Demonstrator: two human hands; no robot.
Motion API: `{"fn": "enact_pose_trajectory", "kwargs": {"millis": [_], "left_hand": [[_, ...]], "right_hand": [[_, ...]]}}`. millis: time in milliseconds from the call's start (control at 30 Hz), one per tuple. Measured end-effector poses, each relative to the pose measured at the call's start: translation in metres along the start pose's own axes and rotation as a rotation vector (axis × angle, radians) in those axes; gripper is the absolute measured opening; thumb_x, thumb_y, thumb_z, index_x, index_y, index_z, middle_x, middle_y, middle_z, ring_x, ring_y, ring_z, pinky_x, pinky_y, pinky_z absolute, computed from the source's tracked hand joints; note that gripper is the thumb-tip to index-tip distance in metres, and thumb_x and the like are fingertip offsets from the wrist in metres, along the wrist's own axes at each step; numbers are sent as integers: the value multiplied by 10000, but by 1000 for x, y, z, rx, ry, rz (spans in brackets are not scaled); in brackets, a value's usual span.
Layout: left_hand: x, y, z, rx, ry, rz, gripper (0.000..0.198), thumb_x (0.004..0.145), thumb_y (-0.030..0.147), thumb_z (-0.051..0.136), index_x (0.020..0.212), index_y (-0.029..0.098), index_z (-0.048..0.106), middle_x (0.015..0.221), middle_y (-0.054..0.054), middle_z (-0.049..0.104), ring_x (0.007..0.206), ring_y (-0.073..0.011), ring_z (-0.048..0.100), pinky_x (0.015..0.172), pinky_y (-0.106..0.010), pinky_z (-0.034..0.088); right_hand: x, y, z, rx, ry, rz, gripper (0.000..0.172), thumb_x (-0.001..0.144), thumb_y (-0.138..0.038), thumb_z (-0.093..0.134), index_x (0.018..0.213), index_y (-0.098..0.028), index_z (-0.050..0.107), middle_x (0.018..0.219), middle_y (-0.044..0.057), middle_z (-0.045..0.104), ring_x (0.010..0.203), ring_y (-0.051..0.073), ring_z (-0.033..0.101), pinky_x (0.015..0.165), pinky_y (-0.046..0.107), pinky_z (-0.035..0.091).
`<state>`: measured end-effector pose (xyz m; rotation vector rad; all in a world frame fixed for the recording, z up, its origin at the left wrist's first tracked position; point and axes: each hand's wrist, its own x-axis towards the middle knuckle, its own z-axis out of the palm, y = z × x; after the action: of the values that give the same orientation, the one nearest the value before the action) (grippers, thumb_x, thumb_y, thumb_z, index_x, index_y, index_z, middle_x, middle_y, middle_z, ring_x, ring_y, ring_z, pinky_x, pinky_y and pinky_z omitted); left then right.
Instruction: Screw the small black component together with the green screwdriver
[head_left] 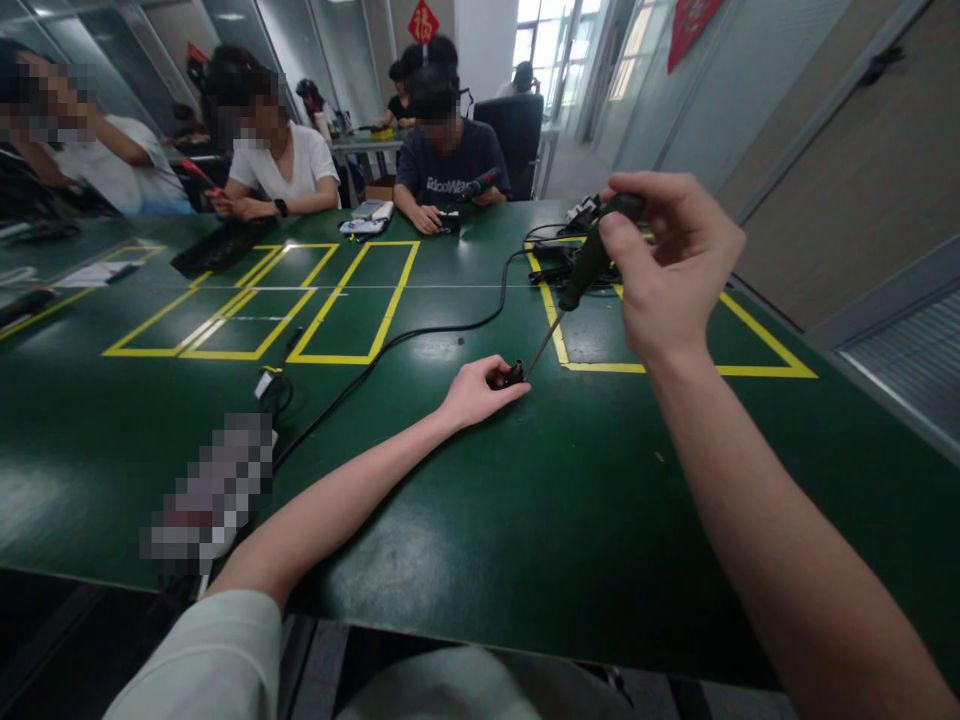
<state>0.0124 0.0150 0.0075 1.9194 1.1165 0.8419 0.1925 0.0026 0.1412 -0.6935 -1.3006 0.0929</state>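
Observation:
My right hand is closed round the dark handle of a screwdriver, held tilted with its thin shaft slanting down to the left. The screwdriver's tip reaches a small black part, beside the fingertips of my left hand. Thumb and fingers of that left hand grip the black part low at the green tabletop. The part is too small and partly covered for me to tell its kind, or whether the tip sits in a screw.
A black cable crosses the green table. Yellow tape outlines areas; dark parts lie in the right one. A blurred-out object lies near my left forearm. Across the table sit several people, one holding a dark tool.

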Motion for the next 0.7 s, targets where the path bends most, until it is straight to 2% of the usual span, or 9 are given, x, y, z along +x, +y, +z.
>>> {"fn": "enact_pose_trajectory", "kwargs": {"millis": [167,233,400,567,700], "left_hand": [[0,-1,1,-23,-4,-2,300,779,441,797,795,192,631,775,-1,657,734,-170,595,708,-301,463],[0,0,0,-27,-7,2,298,775,436,800,795,193,628,777,-1,657,733,-171,593,708,-303,462],[0,-1,0,-19,-20,13,301,733,397,842,811,190,637,782,3,660,748,-175,600,734,-307,463],[1,-4,0,-30,-25,16,311,699,356,867,818,183,638,792,6,659,751,-171,597,738,-300,456],[1,-4,0,-43,-25,18,314,693,355,867,816,183,635,789,12,657,761,-170,599,746,-299,463]], "right_hand": [[0,2,1,86,-14,11,204,834,-265,697,1027,-259,765,920,24,761,820,153,713,833,328,614],[0,3,1,107,-25,11,215,846,-245,668,1035,-267,769,940,29,771,857,164,726,831,328,611],[2,3,0,-62,21,-44,182,834,-327,745,1007,-292,790,1048,56,701,929,166,673,778,285,594],[1,9,-2,65,-64,-34,244,891,-307,712,1129,-334,756,1025,14,742,949,162,701,940,349,596],[1,12,-2,20,-64,-46,218,896,-412,702,1079,-308,760,1057,7,734,930,149,697,855,326,618]]}}
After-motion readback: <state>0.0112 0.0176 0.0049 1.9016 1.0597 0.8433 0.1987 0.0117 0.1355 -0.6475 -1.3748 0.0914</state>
